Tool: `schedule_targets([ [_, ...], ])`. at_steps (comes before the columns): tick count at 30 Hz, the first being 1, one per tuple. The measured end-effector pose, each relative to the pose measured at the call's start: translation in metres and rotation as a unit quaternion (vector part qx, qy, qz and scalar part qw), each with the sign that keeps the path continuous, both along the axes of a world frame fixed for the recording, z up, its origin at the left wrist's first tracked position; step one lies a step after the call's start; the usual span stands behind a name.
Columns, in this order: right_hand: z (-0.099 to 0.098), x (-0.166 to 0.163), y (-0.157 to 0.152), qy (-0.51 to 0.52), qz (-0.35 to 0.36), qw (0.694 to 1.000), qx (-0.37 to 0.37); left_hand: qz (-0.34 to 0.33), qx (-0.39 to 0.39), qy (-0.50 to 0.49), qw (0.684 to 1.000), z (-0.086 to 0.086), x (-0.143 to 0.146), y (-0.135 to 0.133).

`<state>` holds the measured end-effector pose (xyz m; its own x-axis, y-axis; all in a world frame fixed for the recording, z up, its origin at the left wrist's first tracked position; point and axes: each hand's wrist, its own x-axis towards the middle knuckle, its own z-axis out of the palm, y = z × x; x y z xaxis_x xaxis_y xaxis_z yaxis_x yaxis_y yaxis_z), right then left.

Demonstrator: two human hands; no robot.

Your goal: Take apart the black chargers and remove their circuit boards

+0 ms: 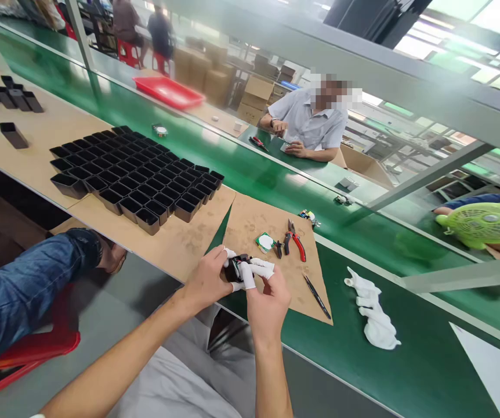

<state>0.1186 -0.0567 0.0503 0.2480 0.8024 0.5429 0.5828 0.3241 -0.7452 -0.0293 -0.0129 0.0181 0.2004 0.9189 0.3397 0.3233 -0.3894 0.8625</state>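
Observation:
My left hand (209, 278) and my right hand (265, 296) are closed together on a small black plastic case (235, 268) with something fitted inside, held just above the near edge of a brown cardboard mat (254, 223). White finger cots cover several fingertips of both hands. Just beyond the hands on the mat lie a small green and white part (265, 242), red-handled pliers (296, 239) and a thin black tool (317, 296).
A block of several empty black cases (134, 174) stands on cardboard to the left, more loose ones (8, 96) far left. A white glove (374, 310) lies on the green conveyor belt (406, 360). A seated person (311, 125) works across the belt. A green fan (487, 223) is right.

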Motion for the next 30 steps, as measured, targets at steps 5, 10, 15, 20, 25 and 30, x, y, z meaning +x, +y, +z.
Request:
schedule_targets([
  [5,-0.002,0.002,-0.003,-0.046,0.012,0.999,0.018,0.004,-0.012,-0.003,1.0,0.0,0.0,0.0],
  [10,-0.003,0.004,-0.007,-0.091,0.029,0.995,0.03,0.0,-0.035,-0.002,0.999,0.002,-0.004,-0.002],
  [15,-0.001,0.004,-0.004,-0.142,0.051,0.988,0.046,-0.004,-0.047,-0.003,0.999,0.003,-0.004,-0.003],
  [20,-0.001,0.004,-0.002,-0.171,0.079,0.98,0.057,0.005,-0.055,0.005,0.998,0.004,-0.003,-0.003],
  [25,0.004,0.007,-0.007,-0.234,0.076,0.968,0.053,0.004,-0.058,0.005,0.998,0.006,-0.002,-0.003],
  [30,0.003,0.008,-0.012,-0.299,0.065,0.951,0.045,0.012,-0.062,0.001,0.998,0.005,-0.001,-0.001],
])
